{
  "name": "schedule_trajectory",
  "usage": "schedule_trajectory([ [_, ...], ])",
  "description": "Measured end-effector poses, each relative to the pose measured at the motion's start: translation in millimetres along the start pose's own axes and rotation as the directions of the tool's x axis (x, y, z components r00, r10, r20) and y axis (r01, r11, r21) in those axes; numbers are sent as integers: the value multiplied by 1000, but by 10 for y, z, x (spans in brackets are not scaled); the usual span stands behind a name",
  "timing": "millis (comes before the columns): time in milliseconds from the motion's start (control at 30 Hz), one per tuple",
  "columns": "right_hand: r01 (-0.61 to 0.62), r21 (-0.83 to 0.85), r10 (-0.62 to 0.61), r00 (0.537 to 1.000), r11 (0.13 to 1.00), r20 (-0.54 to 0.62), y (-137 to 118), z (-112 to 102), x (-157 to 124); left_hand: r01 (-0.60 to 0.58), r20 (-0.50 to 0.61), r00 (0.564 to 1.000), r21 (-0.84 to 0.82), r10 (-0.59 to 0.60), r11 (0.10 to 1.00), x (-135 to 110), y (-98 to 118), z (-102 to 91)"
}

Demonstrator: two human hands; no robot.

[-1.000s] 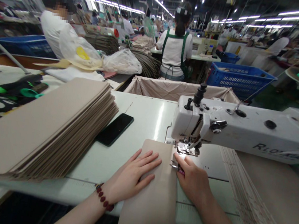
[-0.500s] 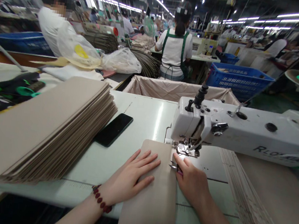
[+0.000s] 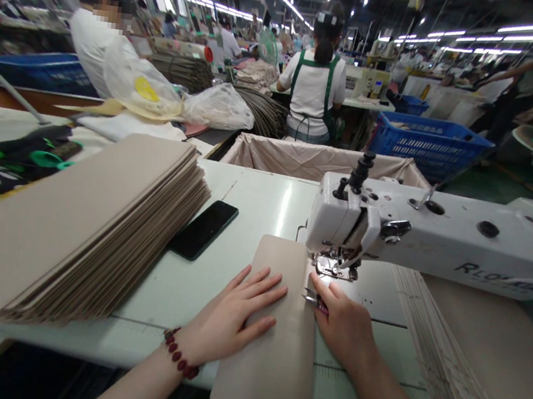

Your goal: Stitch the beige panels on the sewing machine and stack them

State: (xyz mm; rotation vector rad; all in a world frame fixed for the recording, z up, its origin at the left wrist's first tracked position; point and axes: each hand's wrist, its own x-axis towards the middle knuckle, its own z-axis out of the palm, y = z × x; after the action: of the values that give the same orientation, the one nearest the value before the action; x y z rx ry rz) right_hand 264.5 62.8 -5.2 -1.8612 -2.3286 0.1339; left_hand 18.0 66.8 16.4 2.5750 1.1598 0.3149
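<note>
A long beige panel (image 3: pixel 267 376) with rounded far corners lies on the table, its right edge beside the presser foot (image 3: pixel 334 269) of a white sewing machine (image 3: pixel 449 230). My left hand (image 3: pixel 239 310) rests flat on this panel, fingers spread and holding nothing. At the panel's right edge, just in front of the presser foot, my right hand (image 3: pixel 346 321) has its index finger stretched forward. Curled in that hand's other fingers is a pair of thread snips (image 3: pixel 311 298), blades pointing left over the panel; the palm side of the grip is hidden.
A tall stack of beige panels (image 3: pixel 94 203) fills the left side, with a black phone (image 3: pixel 204 229) next to it. More panels (image 3: pixel 487 346) lie at right under the machine arm. Behind the table are a cloth-lined bin (image 3: pixel 320 161), a blue crate (image 3: pixel 431 143) and co-workers.
The beige panel has slid a little away from me, its far end now further along the machine's left side. Both hands stay in nearly the same place. A person at far right shows more fully.
</note>
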Motion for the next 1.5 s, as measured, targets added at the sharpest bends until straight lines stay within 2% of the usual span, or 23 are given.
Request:
schedule_trajectory([
  [367,12,23,-12,1000,1000,-13,-2,-15,-10,0,34,999,16,-1,1000,5,-8,14],
  [867,7,22,-7,1000,1000,-16,-2,-18,-17,-24,2,1000,15,24,1000,4,-8,11],
  [1067,8,24,-8,1000,1000,-16,-5,-9,-12,-14,23,1000,37,13,999,-3,0,11],
  [1267,11,33,-11,1000,999,-12,4,-19,-14,-59,0,998,64,59,996,11,27,22],
  [1500,12,33,-11,1000,999,-20,4,-3,-15,-114,56,992,69,110,991,96,83,29],
])
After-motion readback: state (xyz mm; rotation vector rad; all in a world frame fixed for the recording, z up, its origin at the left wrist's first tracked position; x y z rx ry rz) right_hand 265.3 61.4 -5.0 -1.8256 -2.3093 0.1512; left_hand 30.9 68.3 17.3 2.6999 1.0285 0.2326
